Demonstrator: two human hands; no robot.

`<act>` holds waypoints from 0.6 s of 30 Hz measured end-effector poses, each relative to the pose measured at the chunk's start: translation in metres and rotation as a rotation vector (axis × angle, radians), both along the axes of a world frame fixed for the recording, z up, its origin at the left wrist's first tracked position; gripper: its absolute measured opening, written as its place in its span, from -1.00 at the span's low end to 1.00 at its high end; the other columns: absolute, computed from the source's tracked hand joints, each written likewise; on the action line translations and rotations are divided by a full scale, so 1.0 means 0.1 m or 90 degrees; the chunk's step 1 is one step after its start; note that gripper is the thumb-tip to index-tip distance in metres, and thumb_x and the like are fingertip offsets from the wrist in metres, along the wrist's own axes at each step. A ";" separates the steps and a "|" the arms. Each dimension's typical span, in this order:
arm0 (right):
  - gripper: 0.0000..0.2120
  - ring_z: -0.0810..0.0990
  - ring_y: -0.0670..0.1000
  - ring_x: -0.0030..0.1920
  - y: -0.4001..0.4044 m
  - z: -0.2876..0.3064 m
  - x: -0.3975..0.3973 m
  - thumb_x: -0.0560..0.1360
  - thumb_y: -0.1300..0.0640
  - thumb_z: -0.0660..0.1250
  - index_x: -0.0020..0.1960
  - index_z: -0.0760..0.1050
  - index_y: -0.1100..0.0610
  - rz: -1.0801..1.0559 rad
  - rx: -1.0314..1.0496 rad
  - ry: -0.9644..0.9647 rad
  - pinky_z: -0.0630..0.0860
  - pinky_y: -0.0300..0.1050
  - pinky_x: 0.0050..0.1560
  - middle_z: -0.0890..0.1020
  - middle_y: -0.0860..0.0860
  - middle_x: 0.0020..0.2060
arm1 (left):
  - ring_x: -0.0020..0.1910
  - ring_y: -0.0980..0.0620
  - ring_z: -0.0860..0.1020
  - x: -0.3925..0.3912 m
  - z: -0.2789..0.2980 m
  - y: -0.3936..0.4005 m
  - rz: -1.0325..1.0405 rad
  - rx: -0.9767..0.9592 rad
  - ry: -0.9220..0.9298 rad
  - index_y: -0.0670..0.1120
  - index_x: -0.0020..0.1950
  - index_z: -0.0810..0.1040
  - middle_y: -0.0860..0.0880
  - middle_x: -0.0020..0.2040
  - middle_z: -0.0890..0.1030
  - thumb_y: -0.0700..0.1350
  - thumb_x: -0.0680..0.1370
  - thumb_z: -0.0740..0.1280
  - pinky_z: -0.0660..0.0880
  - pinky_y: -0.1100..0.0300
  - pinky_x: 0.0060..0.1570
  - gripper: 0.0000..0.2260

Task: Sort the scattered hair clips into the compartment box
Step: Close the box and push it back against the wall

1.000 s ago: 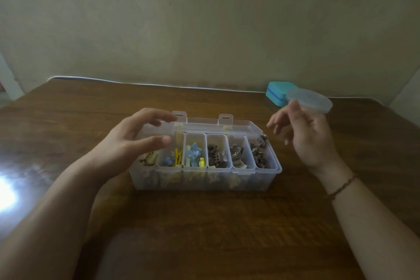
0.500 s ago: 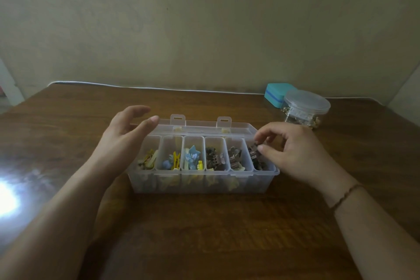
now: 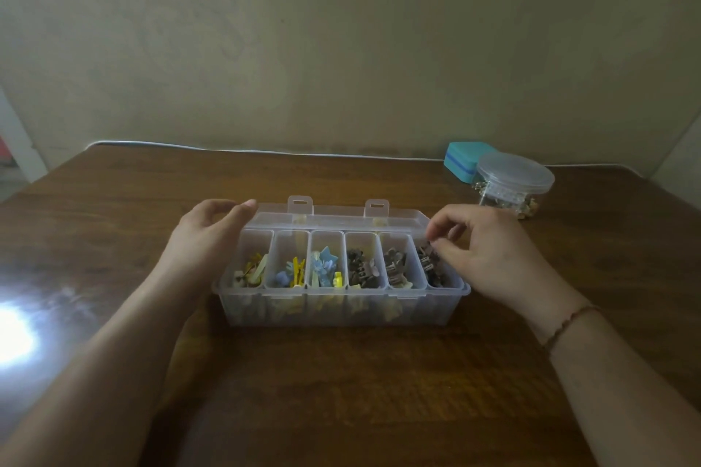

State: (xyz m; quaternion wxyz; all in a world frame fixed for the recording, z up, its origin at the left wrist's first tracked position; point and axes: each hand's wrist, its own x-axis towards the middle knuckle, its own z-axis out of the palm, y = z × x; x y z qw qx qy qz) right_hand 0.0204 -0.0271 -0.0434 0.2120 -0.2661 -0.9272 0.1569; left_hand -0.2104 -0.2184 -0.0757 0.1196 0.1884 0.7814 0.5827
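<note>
Tabletop (image 3: 341,390): compartment box (image 3: 341,309) mid-surface, lid open.
Left hand (image 3: 205,239): fingers relaxed, touching lid.
Right hand (image 3: 489,258): pinching brown clip (image 3: 426,252) over rightmost compartment.

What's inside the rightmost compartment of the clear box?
Dark brown hair clips fill the rightmost slot of the compartment box. The right hand hovers over its far end with curled fingers, covering that part; whether it pinches a clip can't be told.

One compartment box (image 3: 341,309), one jar (image 3: 510,184), two hands (image 3: 205,239).
</note>
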 end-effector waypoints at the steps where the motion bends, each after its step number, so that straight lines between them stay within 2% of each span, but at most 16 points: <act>1: -0.81 0.54 -0.20 -0.20 0.00 -0.01 -0.01 0.47 0.19 0.40 -0.15 0.56 -0.12 0.005 -0.008 0.017 0.56 -0.21 -0.21 0.58 -0.17 -0.23 | 0.10 0.01 0.48 0.01 0.01 0.00 0.002 0.002 -0.009 -0.04 0.36 0.49 -0.01 0.19 0.53 0.14 0.58 0.31 0.39 0.21 -0.24 -0.58; 4: -0.89 0.56 -0.23 -0.16 0.05 -0.06 0.00 0.48 0.18 0.38 -0.08 0.58 -0.03 -0.024 -0.091 0.202 0.50 -0.31 -0.22 0.61 -0.15 -0.19 | 0.13 -0.05 0.57 0.00 0.05 -0.04 -0.028 0.070 -0.094 -0.02 0.29 0.51 -0.05 0.20 0.60 0.12 0.59 0.31 0.53 0.06 -0.07 -0.66; 6: -0.88 0.59 -0.16 -0.03 0.12 -0.09 -0.03 0.54 0.07 0.32 0.06 0.56 -0.03 -0.084 -0.280 0.292 0.55 -0.19 -0.07 0.65 -0.07 -0.02 | 0.09 -0.09 0.62 0.01 0.09 -0.07 -0.065 0.157 -0.208 -0.04 0.29 0.49 -0.10 0.15 0.65 0.13 0.60 0.28 0.53 -0.03 0.00 -0.65; 7: -0.78 0.58 -0.10 0.07 0.15 -0.11 -0.04 0.56 -0.02 0.27 0.18 0.52 -0.02 -0.088 -0.398 0.276 0.56 -0.08 0.04 0.64 -0.03 0.10 | 0.05 -0.08 0.63 0.02 0.12 -0.08 -0.080 0.209 -0.254 -0.04 0.30 0.46 -0.09 0.13 0.66 0.13 0.60 0.25 0.51 -0.02 -0.02 -0.64; 9: -0.47 0.52 0.00 0.25 0.21 -0.15 -0.04 0.54 -0.21 0.14 0.39 0.37 0.07 -0.037 -0.617 0.262 0.44 0.09 0.27 0.56 0.02 0.27 | -0.02 -0.04 0.61 0.04 0.16 -0.10 -0.094 0.310 -0.303 -0.05 0.33 0.44 -0.08 0.11 0.66 0.13 0.61 0.19 0.47 0.02 -0.06 -0.62; 11: -0.38 0.50 0.06 0.28 0.21 -0.13 -0.02 0.54 -0.28 0.04 0.44 0.31 0.08 0.038 -0.758 0.348 0.37 0.14 0.33 0.58 0.06 0.27 | 0.01 -0.04 0.60 0.02 0.19 -0.13 -0.106 0.388 -0.308 -0.07 0.37 0.46 -0.08 0.13 0.65 0.16 0.61 0.17 0.47 0.01 0.01 -0.56; 14: -0.45 0.57 0.08 0.14 0.18 -0.05 0.04 0.56 -0.27 -0.01 0.31 0.44 0.05 0.068 -0.739 0.431 0.42 0.11 0.17 0.67 0.10 0.10 | -0.07 -0.03 0.57 -0.01 0.21 -0.20 -0.145 0.426 -0.262 -0.06 0.17 0.58 -0.03 -0.08 0.63 0.17 0.60 0.13 0.43 0.02 0.01 -0.60; 16: -0.48 0.59 0.09 0.08 0.15 -0.03 0.07 0.54 -0.25 0.02 0.13 0.56 0.07 0.083 -0.672 0.388 0.44 0.10 0.10 0.68 0.08 0.00 | -0.19 -0.02 0.53 0.01 0.22 -0.21 -0.167 0.397 -0.192 -0.07 0.04 0.59 -0.04 -0.25 0.55 0.13 0.60 0.15 0.40 0.01 -0.03 -0.66; 18: -0.58 0.58 0.06 0.11 0.10 -0.02 0.10 0.50 -0.19 0.13 -0.08 0.63 0.07 0.104 -0.574 0.290 0.46 0.11 0.15 0.67 0.04 -0.03 | -0.23 -0.03 0.52 0.01 0.23 -0.22 -0.206 0.339 -0.090 -0.09 0.01 0.60 -0.06 -0.35 0.50 0.13 0.54 0.24 0.37 -0.04 -0.01 -0.68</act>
